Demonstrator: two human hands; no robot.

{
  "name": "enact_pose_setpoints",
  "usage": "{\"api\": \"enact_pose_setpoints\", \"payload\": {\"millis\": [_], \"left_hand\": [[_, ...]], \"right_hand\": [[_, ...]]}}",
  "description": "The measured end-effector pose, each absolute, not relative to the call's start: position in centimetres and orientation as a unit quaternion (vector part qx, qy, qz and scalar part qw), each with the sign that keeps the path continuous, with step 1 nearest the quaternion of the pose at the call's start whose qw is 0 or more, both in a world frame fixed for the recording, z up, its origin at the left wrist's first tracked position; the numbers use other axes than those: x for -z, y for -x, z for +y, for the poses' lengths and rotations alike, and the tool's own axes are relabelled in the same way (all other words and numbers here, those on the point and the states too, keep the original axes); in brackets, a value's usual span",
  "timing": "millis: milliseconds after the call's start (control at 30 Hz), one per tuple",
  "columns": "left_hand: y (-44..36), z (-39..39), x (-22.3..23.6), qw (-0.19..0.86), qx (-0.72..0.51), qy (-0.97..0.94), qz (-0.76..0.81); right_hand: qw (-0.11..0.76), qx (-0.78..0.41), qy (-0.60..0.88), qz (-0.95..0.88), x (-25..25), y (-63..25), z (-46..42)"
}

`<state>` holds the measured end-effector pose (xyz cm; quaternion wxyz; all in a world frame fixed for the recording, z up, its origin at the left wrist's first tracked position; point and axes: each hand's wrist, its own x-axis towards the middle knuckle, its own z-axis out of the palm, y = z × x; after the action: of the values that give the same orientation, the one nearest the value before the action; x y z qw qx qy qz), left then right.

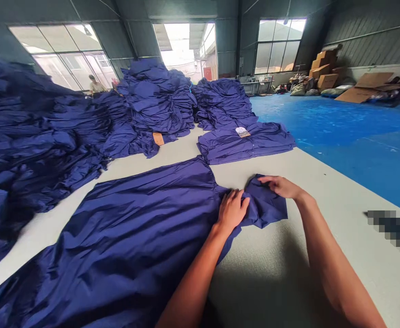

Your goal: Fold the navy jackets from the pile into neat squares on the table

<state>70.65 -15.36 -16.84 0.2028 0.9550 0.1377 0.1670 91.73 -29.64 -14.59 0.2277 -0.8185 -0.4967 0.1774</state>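
i have the left hand (pixel 232 212) and right hand (pixel 280 187) on a navy sleeve (pixel 264 207), grip unclear; one folded garment (pixel 244 145) lies at 12 o'clock, big heaps (pixel 155 98) at 11 o'clock

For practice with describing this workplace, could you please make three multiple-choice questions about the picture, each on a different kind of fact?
1. What colour is the garment under the person's left hand?
A. Red
B. Navy blue
C. Grey

2. Where does the folded garment with the pale tag lie?
A. On the table, beyond the spread garment
B. On the blue floor
C. Inside a cardboard box

3. What is the right hand doing?
A. Holding scissors
B. Hanging away from all cloth
C. Resting its fingers on navy cloth

Answers:
1. B: the cloth shows a dark navy blue.
2. A: it lies on the pale tabletop, past the spread garment.
3. C: the fingers lie on the cloth, and no tool shows.
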Motion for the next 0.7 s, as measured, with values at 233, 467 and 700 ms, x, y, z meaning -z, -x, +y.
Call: {"api": "enact_pose_setpoints", "payload": {"millis": [233, 467, 700], "left_hand": [[-70.3, -13.7, 17.7, 0.281, -0.15, -0.92, 0.228], [-70.5, -12.6, 16.7, 0.328, -0.207, -0.878, 0.28], [-70.4, -11.8, 16.3, 0.372, -0.254, -0.842, 0.296]], "right_hand": [[0.102, -0.234, 0.84, -0.479, 16.2, -93.7, -31.9], [0.084, -0.272, 0.847, -0.449, 15.3, -94.1, -34.6], [0.097, -0.238, 0.85, -0.46, 15.8, -94.4, -36.2]]}}
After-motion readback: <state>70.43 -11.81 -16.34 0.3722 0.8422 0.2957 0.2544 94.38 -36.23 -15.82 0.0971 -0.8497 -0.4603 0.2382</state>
